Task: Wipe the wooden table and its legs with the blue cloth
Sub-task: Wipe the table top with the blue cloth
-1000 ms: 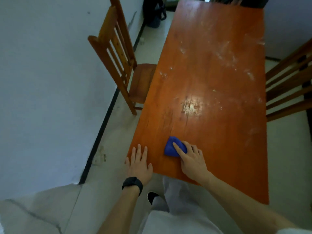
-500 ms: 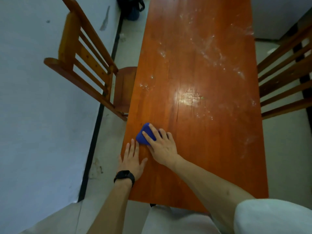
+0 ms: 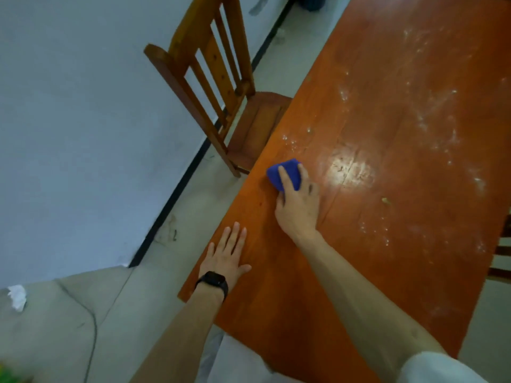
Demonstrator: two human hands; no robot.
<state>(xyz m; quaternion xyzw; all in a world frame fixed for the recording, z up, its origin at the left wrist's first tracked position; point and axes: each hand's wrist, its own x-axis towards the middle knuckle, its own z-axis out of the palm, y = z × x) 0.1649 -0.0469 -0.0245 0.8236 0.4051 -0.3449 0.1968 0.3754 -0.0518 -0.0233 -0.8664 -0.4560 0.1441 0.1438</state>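
head view: the right hand presses flat on the blue cloth, fingers spread over the bunched fabric, pinning it against the wooden table rather than clutching it. the cloth sits on the tabletop near the table's left long edge, roughly level with the seat of the chair tucked in on that side. the left hand lies open, palm down, holding nothing, on the same left edge but closer to the table's near corner than the cloth; a black watch is on its wrist.

judging progress: the strip of table between the near end and the cloth looks fairly even and free of specks, so that part seems wiped. just beyond the cloth, toward the middle of the table, is a glare patch with pale smears, and farther up the table white dust and streaks scatter across to the right edge. a small yellowish crumb lies on the table to the right of the cloth. so most of the top appears still to do, i would say well under half is clean. the table's legs are not in view here, so nothing shows whether they have been touched; i take them as still pending.
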